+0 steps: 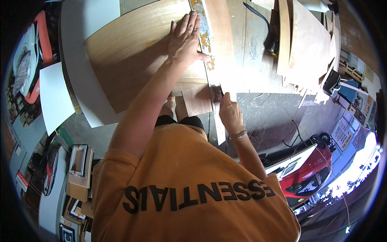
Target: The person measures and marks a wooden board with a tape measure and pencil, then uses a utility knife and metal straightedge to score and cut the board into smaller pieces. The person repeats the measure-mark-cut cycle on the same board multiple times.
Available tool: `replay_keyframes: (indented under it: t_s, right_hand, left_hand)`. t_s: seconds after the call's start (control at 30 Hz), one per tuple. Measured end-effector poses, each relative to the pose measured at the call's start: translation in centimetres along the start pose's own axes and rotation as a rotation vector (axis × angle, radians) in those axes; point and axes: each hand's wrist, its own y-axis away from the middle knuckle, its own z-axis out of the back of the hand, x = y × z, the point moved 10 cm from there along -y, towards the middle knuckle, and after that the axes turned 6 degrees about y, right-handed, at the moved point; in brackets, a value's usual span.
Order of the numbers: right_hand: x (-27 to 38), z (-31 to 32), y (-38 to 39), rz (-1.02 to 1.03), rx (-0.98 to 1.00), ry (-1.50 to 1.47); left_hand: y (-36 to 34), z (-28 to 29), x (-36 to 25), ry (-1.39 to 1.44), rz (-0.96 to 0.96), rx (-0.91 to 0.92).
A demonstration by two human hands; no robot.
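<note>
My left hand (pixel 186 42) lies flat with fingers stretched out, across the edge of a thin brown plywood sheet (pixel 133 52) and a long straight strip (pixel 204 34). The strip is worn, with patches of grey and orange-brown, and runs from the far edge toward me. Closer to my body, my right hand (pixel 230 115) is closed beside the strip's near end. A small dark piece shows at its fingertips; the rest of what it grips is hidden. A small reddish-brown wood piece (pixel 197 101) sits by the sheet's near edge.
White sheets (pixel 54 97) lie to the left. Several thin wood panels (pixel 308 44) are stacked at the far right, with a dark cable (pixel 258 14) beside them. Picture frames (pixel 78 160) stand at lower left. A red car (pixel 308 173) is at the right.
</note>
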Motion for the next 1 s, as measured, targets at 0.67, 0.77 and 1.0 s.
replay_keyframes:
  t_s: [0.67, 0.77, 1.0]
  right_hand:
    - [13.5, 14.4, -28.8, 0.078, -0.049, -0.132]
    - [14.0, 14.5, -29.4, 0.129, -0.123, -0.034]
    - [10.7, 11.0, -24.7, 0.134, -0.126, -0.093]
  left_hand:
    - [0.1, 0.9, -0.4, -0.026, 0.021, 0.084]
    - [0.1, 0.9, -0.4, -0.021, 0.026, 0.068]
    - [0.2, 0.6, -0.2, -0.114, -0.008, 0.019]
